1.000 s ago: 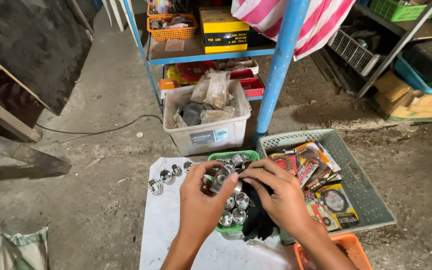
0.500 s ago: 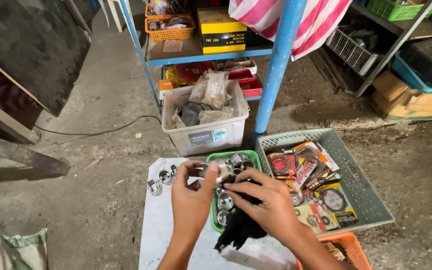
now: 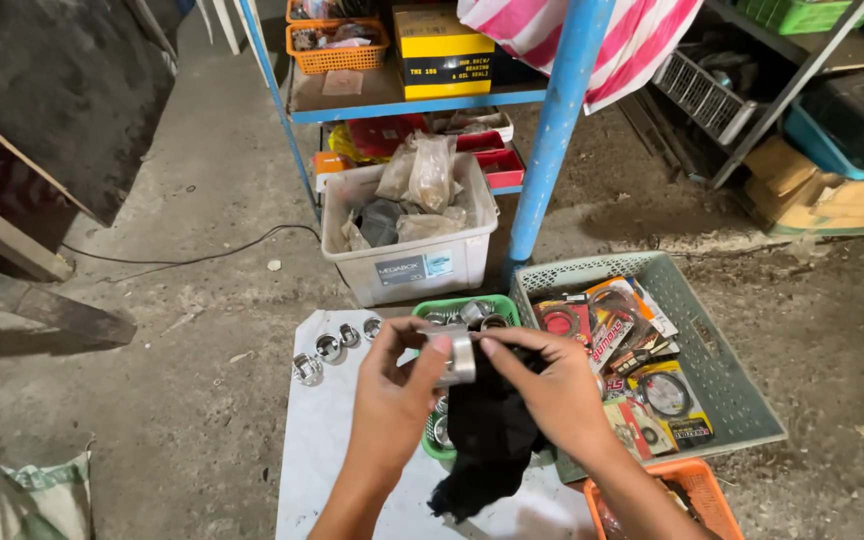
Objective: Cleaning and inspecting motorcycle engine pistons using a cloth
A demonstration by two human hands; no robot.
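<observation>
The metal piston (image 3: 455,357) sits pinched between both hands' fingertips above the green basket (image 3: 472,305). The left hand (image 3: 392,395) grips its left side, palm up. The right hand (image 3: 552,385) grasps its right side and a black rag (image 3: 487,440).

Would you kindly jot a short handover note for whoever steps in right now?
Left hand: holds a shiny metal cylinder at its side.
Right hand: fingertips on the cylinder, black cloth bunched under the palm.
Done: four similar metal parts lie in a row on the white board.
Left: more metal parts sit in the green basket.

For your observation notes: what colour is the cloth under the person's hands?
Black cloth, clearest in the head view.
</observation>
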